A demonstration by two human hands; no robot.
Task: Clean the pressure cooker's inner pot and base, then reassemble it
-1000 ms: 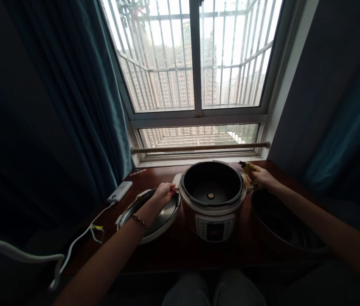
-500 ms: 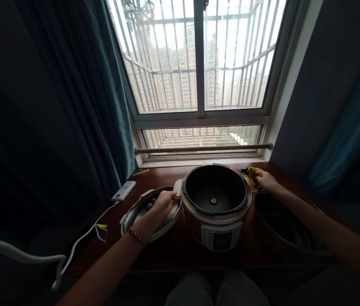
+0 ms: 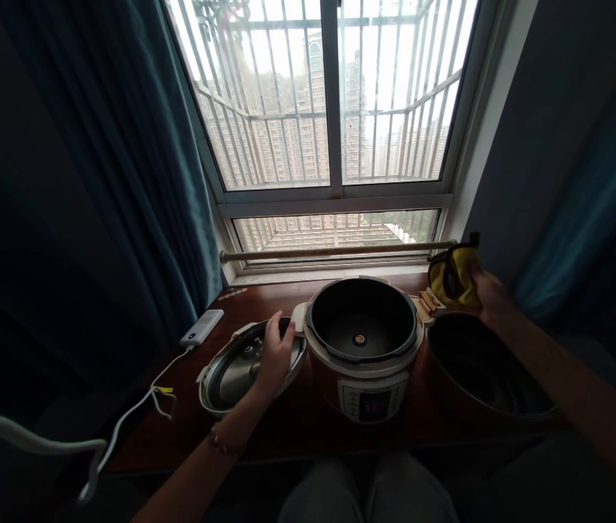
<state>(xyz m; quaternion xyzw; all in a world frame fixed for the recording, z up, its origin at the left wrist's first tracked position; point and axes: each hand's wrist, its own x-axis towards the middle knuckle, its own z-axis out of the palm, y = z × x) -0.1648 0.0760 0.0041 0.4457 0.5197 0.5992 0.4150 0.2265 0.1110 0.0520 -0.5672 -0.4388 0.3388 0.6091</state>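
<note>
An electric pressure cooker (image 3: 373, 396) stands lidless on the table, its dark inside showing. My right hand (image 3: 490, 294) is closed on a yellow cloth with dark edging (image 3: 465, 276), held up above the cooker's right handle (image 3: 431, 303). My left hand (image 3: 277, 352) is beside the left handle (image 3: 298, 317), fingers apart and holding nothing; whether a fingertip touches the handle I cannot tell. Below that hand the cooker's lid (image 3: 232, 374) lies with its metal inner side up. A dark inner pot (image 3: 465, 363) stands to the right, partly hidden by my right forearm.
A white power bank (image 3: 203, 327) with a white cable (image 3: 128, 421) lies at the left of the brown table (image 3: 177, 428). Behind the table is a window with a rail (image 3: 335, 253) across its lower part. A blue curtain (image 3: 177, 218) hangs at the left.
My right hand has lifted the cloth up and right, off the cooker's right handle. My left hand has let go of the left handle and spread its fingers. The view has shifted slightly.
</note>
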